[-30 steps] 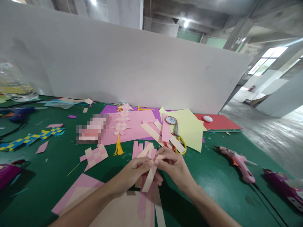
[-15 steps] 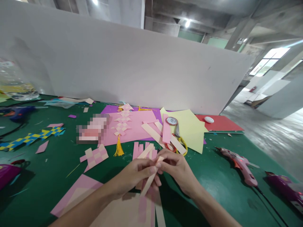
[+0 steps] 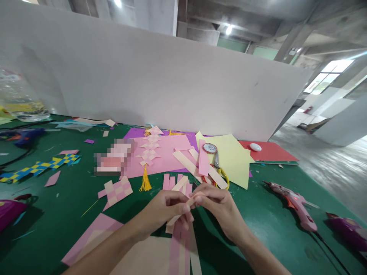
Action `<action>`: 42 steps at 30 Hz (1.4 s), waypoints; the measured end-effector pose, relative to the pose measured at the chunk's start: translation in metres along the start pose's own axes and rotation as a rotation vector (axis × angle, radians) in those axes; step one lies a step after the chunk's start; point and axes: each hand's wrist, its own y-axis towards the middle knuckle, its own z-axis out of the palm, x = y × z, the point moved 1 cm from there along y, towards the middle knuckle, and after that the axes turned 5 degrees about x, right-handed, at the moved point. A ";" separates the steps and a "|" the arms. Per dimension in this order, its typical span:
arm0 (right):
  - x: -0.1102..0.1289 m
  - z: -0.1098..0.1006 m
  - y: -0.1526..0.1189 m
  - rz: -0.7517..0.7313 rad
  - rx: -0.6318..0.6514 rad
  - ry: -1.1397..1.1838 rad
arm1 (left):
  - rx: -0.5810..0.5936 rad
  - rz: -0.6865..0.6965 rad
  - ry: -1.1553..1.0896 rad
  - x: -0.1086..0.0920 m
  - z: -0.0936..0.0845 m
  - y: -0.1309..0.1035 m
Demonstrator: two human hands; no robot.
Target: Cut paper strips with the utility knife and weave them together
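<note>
My left hand (image 3: 172,208) and my right hand (image 3: 215,204) meet over the table, both closed on one cream paper strip (image 3: 192,199). Fingers and thumbs pinch it at its upper part, where it looks bent or curled; some of it is hidden by the fingers. Pink and cream paper strips (image 3: 169,182) lie just beyond and beneath the hands, and longer pink strips (image 3: 175,252) run toward me. Left of the hands is a woven pink-and-cream paper piece (image 3: 117,192). Farther back lies a woven paper strand (image 3: 150,146) with a yellow tassel (image 3: 145,179).
Scissors (image 3: 225,177) with yellow handles rest by a round tape measure (image 3: 210,148) on yellow paper (image 3: 236,160). A pink glue gun (image 3: 296,204) and a purple tool (image 3: 348,233) lie at right. A blue-and-yellow woven strip (image 3: 40,168) lies left. A white panel (image 3: 160,80) stands behind.
The cream strip, earlier held straight and slanting toward me, is now turned and bent between my fingertips. Both hands stay in nearly the same place; the view has shifted slightly.
</note>
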 end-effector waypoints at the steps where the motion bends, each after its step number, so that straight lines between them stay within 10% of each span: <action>1: 0.000 0.000 -0.001 -0.011 0.000 -0.013 | 0.000 -0.004 -0.004 -0.001 -0.001 0.000; 42: -0.002 0.005 0.003 0.089 -0.216 -0.216 | -0.134 0.013 -0.055 -0.005 -0.003 0.003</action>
